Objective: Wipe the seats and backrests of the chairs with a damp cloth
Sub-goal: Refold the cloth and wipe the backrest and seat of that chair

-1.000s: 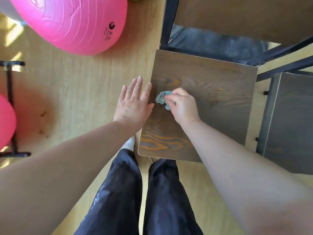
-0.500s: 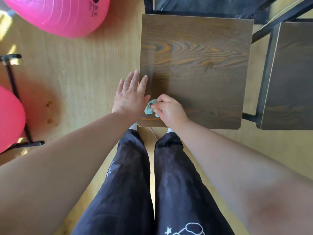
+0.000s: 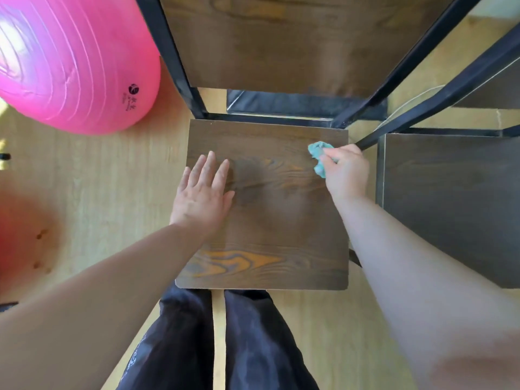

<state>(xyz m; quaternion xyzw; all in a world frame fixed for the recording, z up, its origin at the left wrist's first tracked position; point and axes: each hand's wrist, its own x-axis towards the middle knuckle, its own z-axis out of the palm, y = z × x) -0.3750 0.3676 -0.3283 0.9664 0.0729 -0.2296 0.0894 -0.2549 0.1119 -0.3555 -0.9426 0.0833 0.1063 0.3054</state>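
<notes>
Cloth (image 3: 319,156) is bunched in right hand (image 3: 346,171), upper right of seat (image 3: 270,220); left hand (image 3: 202,195) lies flat, fingers straight. Overlapping strokes toward the near edge are advised.

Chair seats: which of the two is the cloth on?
The middle seat, where the right hand holds the cloth near its far right corner; the other seat stands further right.

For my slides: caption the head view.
Right hand holds a cloth at the far corner of the seat; left hand open over it.

Illegible logo print on pink ball (image 3: 84,68)
</notes>
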